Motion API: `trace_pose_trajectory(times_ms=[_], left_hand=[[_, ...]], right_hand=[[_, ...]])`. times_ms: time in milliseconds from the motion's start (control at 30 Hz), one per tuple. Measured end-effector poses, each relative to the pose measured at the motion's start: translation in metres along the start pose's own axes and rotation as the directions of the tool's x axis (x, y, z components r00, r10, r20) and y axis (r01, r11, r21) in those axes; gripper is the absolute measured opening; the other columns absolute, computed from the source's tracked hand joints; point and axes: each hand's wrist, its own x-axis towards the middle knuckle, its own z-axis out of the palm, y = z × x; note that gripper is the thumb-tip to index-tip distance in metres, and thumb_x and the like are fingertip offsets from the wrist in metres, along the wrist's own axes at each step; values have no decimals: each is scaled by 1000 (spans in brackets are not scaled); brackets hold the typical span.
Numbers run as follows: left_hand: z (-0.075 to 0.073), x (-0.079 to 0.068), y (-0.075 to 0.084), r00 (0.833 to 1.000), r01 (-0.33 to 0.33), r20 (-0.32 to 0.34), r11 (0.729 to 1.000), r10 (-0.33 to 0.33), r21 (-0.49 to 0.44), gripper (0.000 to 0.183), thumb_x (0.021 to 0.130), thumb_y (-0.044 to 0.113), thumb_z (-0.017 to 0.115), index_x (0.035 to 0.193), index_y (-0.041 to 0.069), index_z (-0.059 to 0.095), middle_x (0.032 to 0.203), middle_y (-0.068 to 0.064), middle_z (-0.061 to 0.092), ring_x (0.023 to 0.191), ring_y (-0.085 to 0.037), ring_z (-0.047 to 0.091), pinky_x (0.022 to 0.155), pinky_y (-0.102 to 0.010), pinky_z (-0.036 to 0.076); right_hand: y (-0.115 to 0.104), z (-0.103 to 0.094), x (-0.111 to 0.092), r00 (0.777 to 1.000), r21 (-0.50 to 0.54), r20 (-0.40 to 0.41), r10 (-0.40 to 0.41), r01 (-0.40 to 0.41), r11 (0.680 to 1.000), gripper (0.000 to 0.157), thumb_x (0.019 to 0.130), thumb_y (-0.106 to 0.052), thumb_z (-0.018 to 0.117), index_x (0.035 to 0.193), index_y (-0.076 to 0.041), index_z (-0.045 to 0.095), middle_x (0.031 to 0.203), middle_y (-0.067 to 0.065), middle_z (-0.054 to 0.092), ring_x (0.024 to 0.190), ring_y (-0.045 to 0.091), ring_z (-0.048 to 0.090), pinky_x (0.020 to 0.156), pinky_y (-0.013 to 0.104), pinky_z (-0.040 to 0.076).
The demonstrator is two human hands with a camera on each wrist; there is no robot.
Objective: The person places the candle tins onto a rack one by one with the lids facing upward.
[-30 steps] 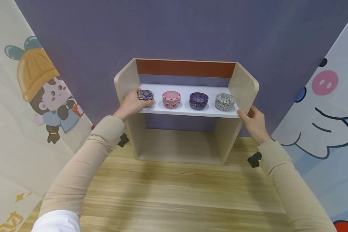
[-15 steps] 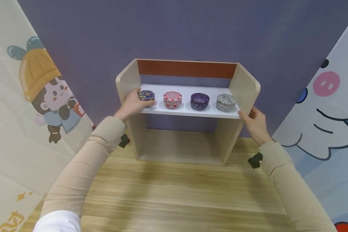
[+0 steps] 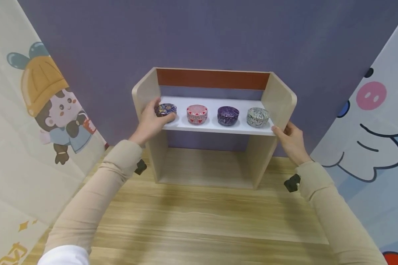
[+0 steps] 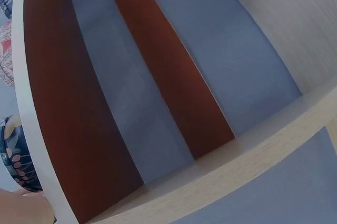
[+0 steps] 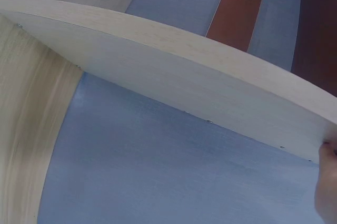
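Note:
Four-sided framing aside, a small wooden shelf (image 3: 205, 167) stands upright, with several round patterned tins on its white board (image 3: 185, 127). At the left end, my left hand (image 3: 149, 123) lies around the dark blue floral tin (image 3: 167, 109), thumb along its front and fingers spread at its far left side. The left wrist view shows that blue tin (image 4: 22, 161) with part of the hand (image 4: 23, 208) below. My right hand (image 3: 290, 141) grips the shelf's right side panel (image 3: 280, 99), thumb on the front edge and fingers curled outside; the right wrist view shows part of it (image 5: 327, 182).
A red-and-pink tin (image 3: 197, 114), a purple tin (image 3: 228, 116) and a white-and-green tin (image 3: 258, 117) stand spaced along the board. The shelf rests on a wood-grain table (image 3: 199, 224), against a blue-grey backdrop (image 3: 212, 33). Cartoon-printed sheets (image 3: 13, 129) flank both sides.
My left hand's fingers have spread and drawn slightly back to the left, showing more of the blue tin. The tins stay in place, and my right hand keeps its grip.

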Motion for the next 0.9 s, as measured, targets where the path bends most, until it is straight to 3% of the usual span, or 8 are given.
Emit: trace_pose_trajectory(times_ms=[200, 467, 567, 700, 800, 900], left_hand=[[0, -4, 7, 995, -67, -74, 998, 65, -20, 69, 87, 30, 59, 143, 6, 26, 145, -12, 32, 131, -28, 33, 112, -37, 26], [-1, -11, 19, 969, -193, -148, 981, 196, 37, 58, 88, 25, 59, 138, 5, 37, 140, -10, 41, 128, -26, 38, 110, -34, 30], [-1, -16, 19, 953, -246, -155, 964, 259, 97, 54, 87, 22, 60, 133, 2, 43, 135, -12, 47, 125, -26, 43, 108, -34, 33], [0, -29, 17, 932, -303, -143, 932, 333, 199, 45, 86, 23, 60, 126, 3, 52, 127, -12, 55, 116, -30, 50, 101, -40, 40], [0, -42, 16, 917, -350, -120, 910, 382, 224, 40, 86, 21, 60, 121, 2, 56, 120, -14, 59, 110, -31, 54, 97, -41, 43], [-1, -54, 13, 911, -377, -95, 902, 402, 210, 36, 85, 16, 60, 118, 0, 57, 117, -15, 60, 106, -31, 57, 94, -41, 46]], right_hand=[[-2, -6, 2, 998, -47, 24, -51, 52, 998, 55, 93, -34, 49, 134, 1, 41, 127, 24, 51, 94, -1, 50, 74, 8, 43], [-7, -11, 1, 998, -104, 36, -56, 59, 993, 54, 95, -34, 44, 133, 3, 40, 126, 24, 52, 93, 1, 49, 74, 11, 41], [-7, -11, 0, 999, -98, 20, -42, 44, 994, 54, 94, -34, 45, 135, 2, 39, 127, 24, 51, 102, 13, 53, 77, 14, 43], [-9, -9, -3, 999, -28, -37, -30, 29, 999, 55, 92, -27, 51, 137, -1, 38, 134, 23, 46, 121, 28, 48, 95, 26, 46], [-10, -9, -7, 996, 5, -79, -46, 46, 999, 53, 91, -23, 54, 137, -2, 39, 136, 21, 45, 126, 30, 44, 102, 30, 41], [-10, -11, -13, 993, -7, -99, -62, 62, 998, 51, 91, -24, 54, 136, -4, 42, 135, 19, 46, 125, 26, 46, 100, 25, 43]])
